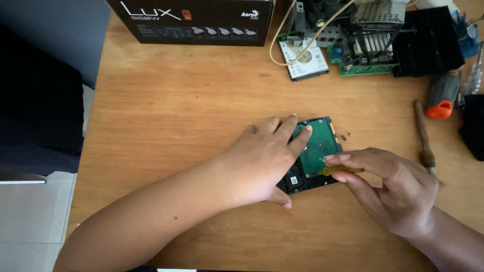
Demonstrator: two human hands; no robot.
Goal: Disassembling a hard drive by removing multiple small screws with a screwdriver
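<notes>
The right hand (pixel 398 194) comes in from the near right, its fingers pinched shut around a small yellowish screwdriver (pixel 339 171) whose tip rests on the drive (pixel 317 151). The left hand (pixel 264 161) lies flat and open on the left part of that drive, palm down, fingers spread across the board and thumb against the near edge, pressing rather than grasping. The drive sits near the middle of the wooden table (pixel 176 116), green circuit board up, black casing showing at its near corner. Just beyond its far right corner lie two tiny screws (pixel 346 135). To the right rests a wooden-handled tool (pixel 423 138), and farther right an orange-and-grey tool (pixel 442 95). At the far edge stand a black box (pixel 196 20) and a second drive (pixel 304 56), a cream cable (pixel 297 35) looping over it, beside a pile of computer parts (pixel 373 35).
</notes>
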